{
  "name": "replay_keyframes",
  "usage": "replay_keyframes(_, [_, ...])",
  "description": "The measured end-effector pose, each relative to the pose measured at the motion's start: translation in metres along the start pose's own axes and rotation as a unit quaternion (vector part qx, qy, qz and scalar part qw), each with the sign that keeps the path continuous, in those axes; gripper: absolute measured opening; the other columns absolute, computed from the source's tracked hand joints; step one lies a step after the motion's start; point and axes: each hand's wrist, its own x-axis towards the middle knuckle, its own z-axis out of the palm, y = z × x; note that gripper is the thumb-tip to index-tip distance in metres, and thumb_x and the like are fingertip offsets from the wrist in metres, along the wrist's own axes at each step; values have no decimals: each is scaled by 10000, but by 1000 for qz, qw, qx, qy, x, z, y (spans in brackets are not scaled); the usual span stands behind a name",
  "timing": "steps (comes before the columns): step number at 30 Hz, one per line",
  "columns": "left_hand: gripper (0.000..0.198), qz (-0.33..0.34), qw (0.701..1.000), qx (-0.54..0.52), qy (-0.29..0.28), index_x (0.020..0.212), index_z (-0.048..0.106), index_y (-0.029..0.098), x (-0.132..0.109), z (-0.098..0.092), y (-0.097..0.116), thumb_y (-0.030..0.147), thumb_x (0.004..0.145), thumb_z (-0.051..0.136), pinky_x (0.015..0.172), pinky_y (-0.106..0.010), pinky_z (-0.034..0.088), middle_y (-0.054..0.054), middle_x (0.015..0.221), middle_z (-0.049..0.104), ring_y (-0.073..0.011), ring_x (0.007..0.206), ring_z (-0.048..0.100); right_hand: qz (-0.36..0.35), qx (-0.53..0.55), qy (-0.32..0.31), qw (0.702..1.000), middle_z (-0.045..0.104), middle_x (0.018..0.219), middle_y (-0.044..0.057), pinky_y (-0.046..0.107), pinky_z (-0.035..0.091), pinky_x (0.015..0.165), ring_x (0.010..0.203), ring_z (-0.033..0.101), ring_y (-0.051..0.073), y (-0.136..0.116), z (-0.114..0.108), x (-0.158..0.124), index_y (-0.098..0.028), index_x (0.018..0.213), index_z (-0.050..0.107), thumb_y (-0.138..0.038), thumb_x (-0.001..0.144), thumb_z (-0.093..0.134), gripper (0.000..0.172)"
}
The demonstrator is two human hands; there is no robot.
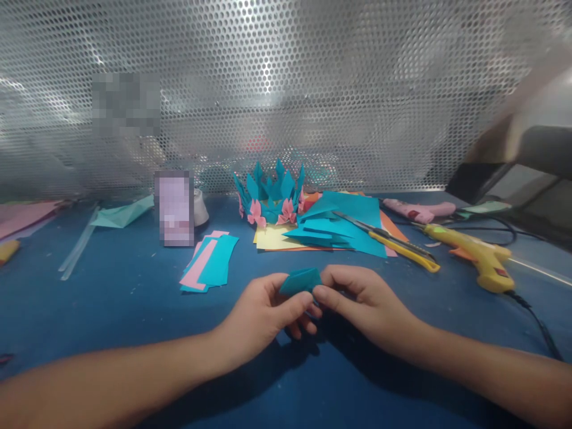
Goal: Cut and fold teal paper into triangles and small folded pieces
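A small folded piece of blue paper (300, 281) is held up above the table between both my hands. My left hand (268, 307) grips its left side and lower edge, thumb across the front and fingers behind. At its right corner, my right hand (357, 295) pinches it between thumb and index finger. Behind them stands a blue paper crown (272, 205) with pointed folded pieces and pink paper butterflies or bows round its base. To the left lie blue and pink paper strips (210, 262). How the far side of the held paper is folded is hidden.
A yellow utility knife (402, 247) rests on stacked coloured sheets (357, 208). Yellow (473, 250) and pink (420, 211) glue guns with cords lie at right. Left are a phone (174, 208), clear glue sticks (80, 241) and green folded paper (125, 214). Perforated metal (286, 89) closes the back.
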Motion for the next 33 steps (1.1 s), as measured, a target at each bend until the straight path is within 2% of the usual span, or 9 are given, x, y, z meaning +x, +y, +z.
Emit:
replay_keyframes(6, [244, -8, 1000, -4, 20, 772, 577, 123, -1, 1, 2, 360, 787, 635, 472, -174, 431, -8, 664, 641, -81, 536, 593, 42, 60, -23, 997, 521, 598, -16, 225, 381, 545, 574, 465, 107, 0, 1, 1, -180, 629, 488, -363, 862, 508, 297])
replay_keyframes(10, [220, -11, 999, -1, 33, 771, 553, 131, -1, -1, 3, 340, 815, 603, 464, -168, 419, 5, 644, 625, -74, 522, 582, 36, 112, -51, 992, 526, 649, -9, 225, 414, 588, 616, 490, 110, 1, -1, 2, -171, 717, 542, -396, 894, 466, 296])
replay_keyframes(16, [184, -11, 997, 64, -34, 790, 503, 151, -3, 1, -2, 317, 809, 580, 466, -184, 419, 15, 616, 591, -88, 525, 568, 3, 145, -11, 989, 589, 814, 22, 255, 487, 637, 702, 574, 134, 4, 0, 0, -187, 955, 531, -406, 832, 581, 256])
replay_keyframes(20, [183, -3, 996, 85, -34, 770, 482, 160, -3, 1, -6, 289, 772, 612, 499, -197, 430, 18, 625, 576, -92, 549, 557, -58, 49, 1, 997, 604, 734, 16, 252, 481, 629, 663, 567, 125, 3, 1, 0, -179, 835, 585, -259, 840, 565, 83])
replay_keyframes(23, [208, 9, 999, 36, -20, 800, 490, 161, -1, 0, -7, 331, 783, 609, 529, -214, 460, 17, 665, 565, -120, 622, 603, -33, 85, 12, 996, 584, 719, 0, 240, 491, 614, 648, 582, 113, 3, 2, 1, -180, 801, 539, -218, 845, 549, 59])
replay_keyframes(27, [230, 46, 999, 14, -1, 875, 520, 156, 2, -2, -6, 373, 823, 577, 562, -224, 487, 2, 766, 552, -127, 708, 601, 14, 188, -15, 982, 570, 732, -21, 248, 517, 613, 641, 625, 113, 6, 4, 2, -200, 873, 460, -245, 851, 562, 114])
replay_keyframes(30, [228, 57, 998, 12, 0, 903, 518, 155, 2, -2, -4, 373, 846, 556, 589, -234, 497, -7, 781, 563, -127, 734, 584, 16, 184, -15, 983, 591, 697, -33, 241, 509, 607, 655, 641, 120, 8, 5, 1, -215, 1017, 420, -211, 856, 552, 208])
replay_keyframes(33, [243, 49, 999, 9, 17, 904, 493, 162, 2, -2, -3, 382, 837, 572, 589, -232, 484, 7, 743, 570, -110, 673, 578, 22, 174, -17, 984, 593, 659, -41, 235, 497, 587, 642, 639, 125, 8, 5, 0, -216, 1086, 392, -204, 856, 542, 274])
